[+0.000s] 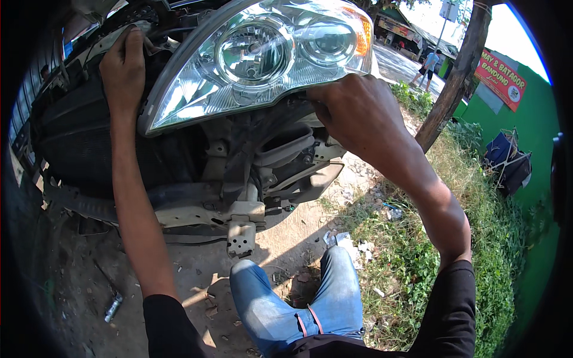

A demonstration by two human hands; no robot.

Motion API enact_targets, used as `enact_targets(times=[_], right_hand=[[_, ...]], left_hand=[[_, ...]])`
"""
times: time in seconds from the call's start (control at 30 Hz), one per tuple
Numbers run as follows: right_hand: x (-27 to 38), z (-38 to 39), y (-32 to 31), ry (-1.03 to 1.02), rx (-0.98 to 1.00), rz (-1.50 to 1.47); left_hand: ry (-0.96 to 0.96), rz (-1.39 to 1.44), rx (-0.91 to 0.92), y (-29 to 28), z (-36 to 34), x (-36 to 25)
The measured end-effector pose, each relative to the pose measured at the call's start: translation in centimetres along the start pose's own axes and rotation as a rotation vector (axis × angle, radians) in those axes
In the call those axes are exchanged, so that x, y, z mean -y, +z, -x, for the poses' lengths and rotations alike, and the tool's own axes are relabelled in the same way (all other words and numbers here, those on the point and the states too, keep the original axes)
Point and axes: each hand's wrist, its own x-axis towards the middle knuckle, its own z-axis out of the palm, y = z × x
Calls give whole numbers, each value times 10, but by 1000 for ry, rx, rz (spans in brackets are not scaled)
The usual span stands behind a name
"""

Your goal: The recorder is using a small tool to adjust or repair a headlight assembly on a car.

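Note:
A large car headlight (250, 56) with a clear lens, two round lamps and an orange corner sits at the front of a car whose bumper area is bare. My right hand (364, 113) is closed at its lower right edge, the fingertips hidden behind the housing. Left of the headlight, my left hand (125, 68) reaches up to the dark engine bay. Its fingers are bent and pinched near the top of the black radiator panel (77, 128); what they hold is hidden.
Beneath the headlight are a pale metal bracket (242, 230) and a crossbeam (185, 216). A silver-ended tool (113, 307) lies on the ground at the left. A tree trunk (456, 77), grass and a green wall (537, 149) stand to the right. A person (428, 65) is far off.

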Motion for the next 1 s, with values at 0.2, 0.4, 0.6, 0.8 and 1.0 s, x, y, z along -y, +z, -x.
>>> enact_targets(times=[0.2,0.4,0.6,0.8,1.0], right_hand=[[-9,-2,-1,-53,6,64],[-11,-3,6,-91,-52,-7],[-16,-8,11,-190,-100,-45],[-9,-4,-7,-118,6,59],[-7,-6,-10,-114,89,74]], left_hand=[[-75,-72,81,-6,-4,4],[27,-1,-38,0,-2,2],[3,-35,-10,1,-3,0],[30,-34,-28,2,-1,-3],[-4,-58,-37,-2,0,0]])
